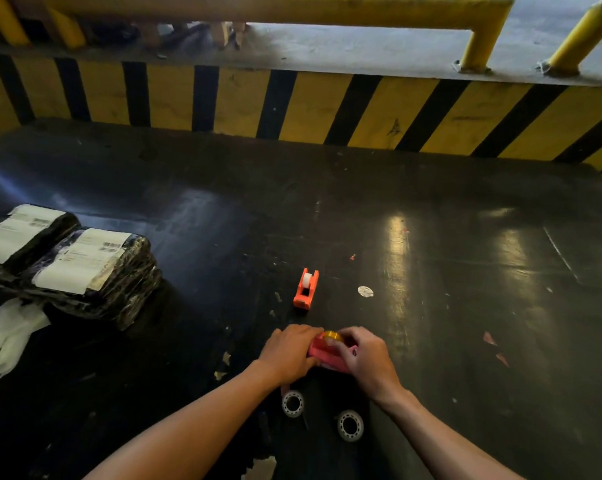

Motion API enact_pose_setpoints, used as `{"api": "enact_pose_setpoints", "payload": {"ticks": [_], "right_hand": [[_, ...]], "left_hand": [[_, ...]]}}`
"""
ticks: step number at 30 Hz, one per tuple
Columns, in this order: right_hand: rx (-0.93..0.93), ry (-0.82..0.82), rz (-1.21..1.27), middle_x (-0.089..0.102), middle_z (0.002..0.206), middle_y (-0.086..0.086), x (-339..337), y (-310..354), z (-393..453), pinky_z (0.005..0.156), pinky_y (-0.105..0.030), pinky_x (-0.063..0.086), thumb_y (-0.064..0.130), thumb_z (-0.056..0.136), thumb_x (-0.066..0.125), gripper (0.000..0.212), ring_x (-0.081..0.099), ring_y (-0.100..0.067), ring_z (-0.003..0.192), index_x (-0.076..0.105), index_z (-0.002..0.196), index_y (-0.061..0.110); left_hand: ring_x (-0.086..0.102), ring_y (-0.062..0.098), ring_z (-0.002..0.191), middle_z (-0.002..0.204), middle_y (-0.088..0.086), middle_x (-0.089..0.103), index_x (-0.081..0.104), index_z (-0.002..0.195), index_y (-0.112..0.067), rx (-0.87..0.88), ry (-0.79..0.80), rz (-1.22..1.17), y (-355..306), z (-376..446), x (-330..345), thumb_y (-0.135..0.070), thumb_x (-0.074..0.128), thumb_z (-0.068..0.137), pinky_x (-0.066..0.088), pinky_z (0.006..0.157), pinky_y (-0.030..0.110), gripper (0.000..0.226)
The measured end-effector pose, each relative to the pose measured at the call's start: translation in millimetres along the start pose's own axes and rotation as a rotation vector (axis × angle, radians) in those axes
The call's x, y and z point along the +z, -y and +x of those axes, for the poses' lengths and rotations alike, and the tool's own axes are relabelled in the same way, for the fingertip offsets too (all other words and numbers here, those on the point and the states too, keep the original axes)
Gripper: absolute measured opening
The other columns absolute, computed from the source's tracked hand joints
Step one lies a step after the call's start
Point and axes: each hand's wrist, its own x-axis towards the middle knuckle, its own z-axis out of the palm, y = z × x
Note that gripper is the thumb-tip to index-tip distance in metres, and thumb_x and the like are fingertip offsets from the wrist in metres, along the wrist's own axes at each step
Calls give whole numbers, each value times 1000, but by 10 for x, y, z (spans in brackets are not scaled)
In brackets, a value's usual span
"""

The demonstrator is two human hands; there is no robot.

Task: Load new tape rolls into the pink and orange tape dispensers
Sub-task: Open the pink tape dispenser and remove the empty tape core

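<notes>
The pink tape dispenser (323, 355) rests on the dark surface between both hands. My left hand (289, 351) grips its left end. My right hand (365, 358) holds its right side, fingers on a yellow tape roll (332, 336) sitting at the top of the dispenser. The orange tape dispenser (305, 288) stands farther away, apart from my hands, with a white roll inside it. Two clear tape rolls lie flat near my wrists: one at the left (293, 403), one at the right (350, 425).
Black wrapped parcels with white labels (84, 268) are stacked at the left, with white gloves (8, 334) beside them. A yellow-and-black striped kerb (292, 105) borders the far edge, under yellow rails. A small white round sticker (365, 291) lies right of the orange dispenser.
</notes>
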Motion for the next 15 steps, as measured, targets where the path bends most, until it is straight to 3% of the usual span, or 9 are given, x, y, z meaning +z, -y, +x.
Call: {"api": "enact_pose_setpoints", "payload": {"ticks": [4, 7, 10, 15], "right_hand": [[297, -65, 396, 75, 86, 2, -110, 20, -7, 72, -25, 53, 28, 84, 78, 8, 70, -11, 82, 72, 86, 24], [446, 6, 698, 77, 88, -10, -161, -18, -64, 64, -26, 53, 20, 85, 78, 10, 72, -18, 76, 74, 91, 12], [512, 73, 891, 75, 82, -12, -190, -4, -121, 58, -24, 55, 15, 85, 76, 15, 69, -14, 67, 73, 94, 3], [509, 83, 1000, 75, 81, -14, -229, 53, -165, 64, -29, 52, 22, 78, 75, 31, 67, -18, 69, 72, 97, -1]], "left_hand": [[36, 17, 145, 158, -3, 38, 27, 157, -26, 14, -143, -132, -92, -106, 48, -40, 66, 93, 34, 118, 44, 77], [51, 7, 126, 139, -7, 53, 46, 145, -27, 104, -288, -274, -204, -182, 85, -32, 69, 93, 46, 109, 32, 57], [60, 3, 109, 121, -10, 59, 58, 127, -28, 148, -293, -365, -281, -191, 80, -26, 70, 92, 54, 95, 26, 37], [62, 1, 93, 110, -11, 59, 63, 116, -25, 139, -354, -449, -356, -147, 26, -24, 69, 94, 54, 81, 17, 23]]}}
